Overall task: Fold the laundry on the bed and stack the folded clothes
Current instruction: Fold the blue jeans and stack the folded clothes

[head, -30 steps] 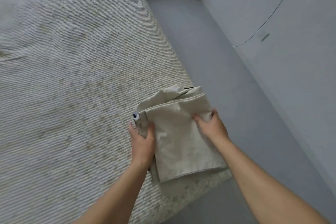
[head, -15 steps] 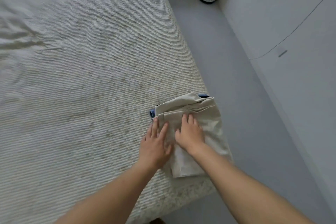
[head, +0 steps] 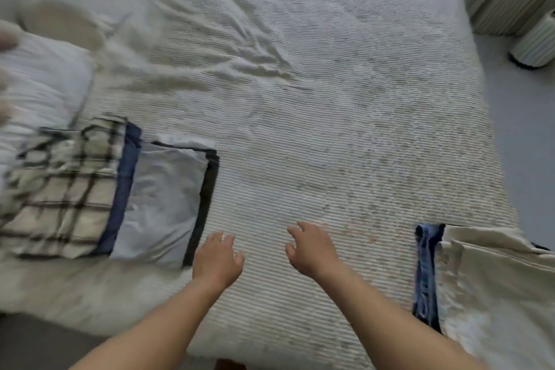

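A folded beige garment [head: 495, 285] lies at the bed's right front corner on top of a blue denim piece [head: 425, 276] whose edge shows at its left. At the left sit several folded clothes: a plaid item [head: 63, 192], a navy one [head: 124, 189] under it, a pale blue-grey one [head: 162, 201] and a black one [head: 204, 207] at the bottom. My left hand [head: 216, 258] and my right hand [head: 312, 249] hover over the bare bedspread between the two groups, fingers relaxed, holding nothing.
The ribbed off-white bedspread [head: 315, 99] is rumpled toward the far left. A white pillow [head: 39, 90] lies at the left edge. A ribbed white bin [head: 534, 45] stands on the grey floor beyond the bed's right side.
Both hands have lifted off the folded beige garment and moved left. The view has swung left, so the beige stack now sits at the right and the other folded clothes have come into sight.
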